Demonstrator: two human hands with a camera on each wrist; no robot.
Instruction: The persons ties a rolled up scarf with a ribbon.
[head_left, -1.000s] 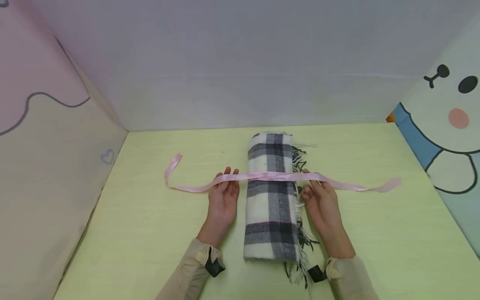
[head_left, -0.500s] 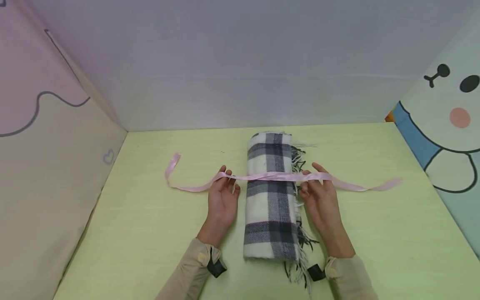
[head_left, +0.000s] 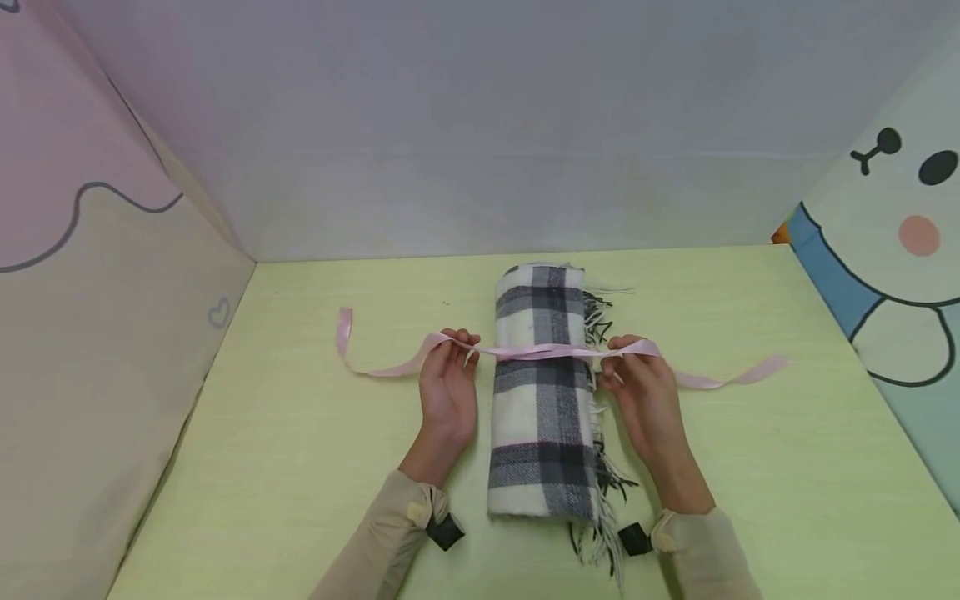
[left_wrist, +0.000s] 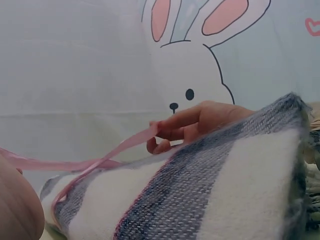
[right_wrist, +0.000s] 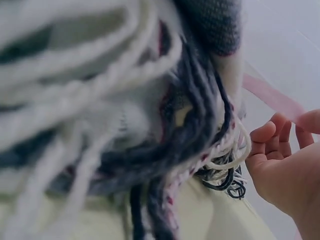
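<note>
Nearest the camera, two beige sleeves are reaching in over the pale green worktop (head_left: 300, 467), whose surface is showing a faint wood grain. Between them the scarf (head_left: 542, 400) is lying as a thick, soft roll of cream wool crossed by grey and black plaid with a thin red line; its twisted fringe (head_left: 600, 517) is spilling loosely along the right edge.

A little further in, the left hand (head_left: 448, 387) and the right hand (head_left: 647, 392) are flanking the roll, each pinching the ribbon (head_left: 536, 351) between thumb and curled fingers, as both the head view and the left wrist view are showing. The ribbon, a narrow, glossy pink satin strip, is stretching taut across the top of the roll, its free ends trailing slack on the worktop to either side.

Judging by this, rolling looks finished and the ribbon is laid over; no crossing, knot or bow is showing yet, so the tying seems left to do.

Beyond, plain pale walls and cartoon panels are closing off the space.
</note>
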